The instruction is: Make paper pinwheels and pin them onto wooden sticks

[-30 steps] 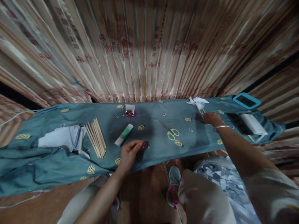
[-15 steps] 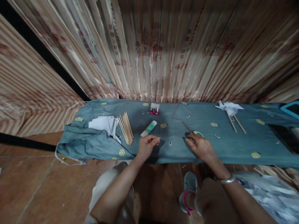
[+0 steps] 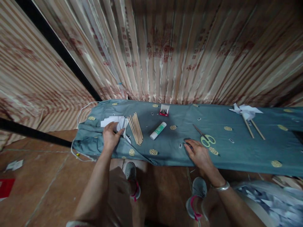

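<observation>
My left hand (image 3: 110, 138) lies over a stack of white paper sheets (image 3: 113, 119) at the left of the table, thumb and fingers apart, touching the sheets. Just right of it is a row of thin wooden sticks (image 3: 135, 129). My right hand (image 3: 198, 154) rests low over the cloth near the front edge, fingers loosely apart and holding nothing. Scissors (image 3: 205, 138) with pale green handles lie beyond it, blades pointing back and left. Between the hands lies a green and white glue stick (image 3: 158, 130).
A small red box of metal pins (image 3: 164, 110) stands near the back edge. Paper pinwheels (image 3: 247, 112) on sticks lie at the right. Green patterned cloth (image 3: 165, 148) covers the narrow table. A clear bag of paper pieces (image 3: 272, 201) is at the lower right, a curtain behind.
My left hand has moved left from beside the glue stick to the paper stack. My right hand has come away from the scissors, which now lie on the cloth. The view has turned left.
</observation>
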Demonstrator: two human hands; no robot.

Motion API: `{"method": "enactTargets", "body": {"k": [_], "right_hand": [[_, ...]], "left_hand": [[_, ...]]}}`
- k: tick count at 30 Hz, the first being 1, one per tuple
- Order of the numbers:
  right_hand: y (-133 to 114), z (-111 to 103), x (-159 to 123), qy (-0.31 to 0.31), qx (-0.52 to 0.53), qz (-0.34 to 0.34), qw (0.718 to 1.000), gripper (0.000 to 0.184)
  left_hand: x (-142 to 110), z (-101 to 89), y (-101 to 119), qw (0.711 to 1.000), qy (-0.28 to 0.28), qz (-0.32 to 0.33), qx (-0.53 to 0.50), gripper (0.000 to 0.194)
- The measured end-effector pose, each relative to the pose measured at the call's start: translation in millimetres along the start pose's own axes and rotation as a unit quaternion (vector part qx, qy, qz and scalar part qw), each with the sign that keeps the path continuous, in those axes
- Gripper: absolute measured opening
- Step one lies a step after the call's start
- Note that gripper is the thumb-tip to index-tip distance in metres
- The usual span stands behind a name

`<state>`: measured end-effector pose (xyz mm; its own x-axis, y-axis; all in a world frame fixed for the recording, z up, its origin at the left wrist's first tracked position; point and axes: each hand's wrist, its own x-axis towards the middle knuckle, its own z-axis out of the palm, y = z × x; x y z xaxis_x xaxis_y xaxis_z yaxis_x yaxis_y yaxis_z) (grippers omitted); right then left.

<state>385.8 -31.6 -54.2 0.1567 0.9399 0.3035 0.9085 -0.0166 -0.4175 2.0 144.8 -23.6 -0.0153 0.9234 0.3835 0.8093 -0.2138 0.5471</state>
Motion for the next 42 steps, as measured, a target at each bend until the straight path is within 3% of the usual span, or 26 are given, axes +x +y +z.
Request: {"method": "enactTargets", "body": {"k": [3,6,13,22,33,35,38,40,42], "right_hand": [[-0.6,0.4,3.7,-0.006,-0.002,0.0,1.0,0.037],[-0.1,0.4,4.6,-0.004,-0.004,-0.004,1.0,0.036],[5.0,2.8,3.6,0.009,-0.008,-0.022,1.0,0.036],[4.4,-0.3,5.3,0.011,-0.009,-0.031,0.999,0.035],[4.9,-1.0,6.0,0.004,-0.008,-0.032,0.999,0.036],[5.2,-0.7,6.0,0.003,-0.009,-0.035,0.999,0.035],[5.5,0.0,5.7,0.006,-0.016,-0.043,0.999,0.035],[5.6,0.5,5.3,0.008,-0.025,-0.053,0.998,0.035],[5.4,0.6,4.9,0.012,-0.034,-0.063,0.997,0.035]], "left_hand": [[-2.7,3.6,-8.6,0.998,-0.019,-0.008,0.058,0.052],[-2.4,4.6,-9.1,0.997,-0.021,-0.011,0.068,0.051],[-0.2,-1.1,-8.7,0.997,-0.015,-0.064,0.035,0.033],[-1.5,-6.6,-7.4,0.994,-0.019,-0.104,-0.02,0.035],[-1.2,-7.0,-15.6,0.993,-0.021,-0.095,-0.071,0.024],[-3.5,-9.3,-2.1,0.991,-0.018,-0.082,-0.109,0.024],[-18.6,-26.1,47.7,0.974,-0.029,-0.024,-0.224,0.027],[-41.3,-48.0,91.1,0.942,-0.071,0.011,-0.327,0.024],[-75.7,-75.8,126.9,0.9,-0.15,0.066,-0.404,0.021]]}}
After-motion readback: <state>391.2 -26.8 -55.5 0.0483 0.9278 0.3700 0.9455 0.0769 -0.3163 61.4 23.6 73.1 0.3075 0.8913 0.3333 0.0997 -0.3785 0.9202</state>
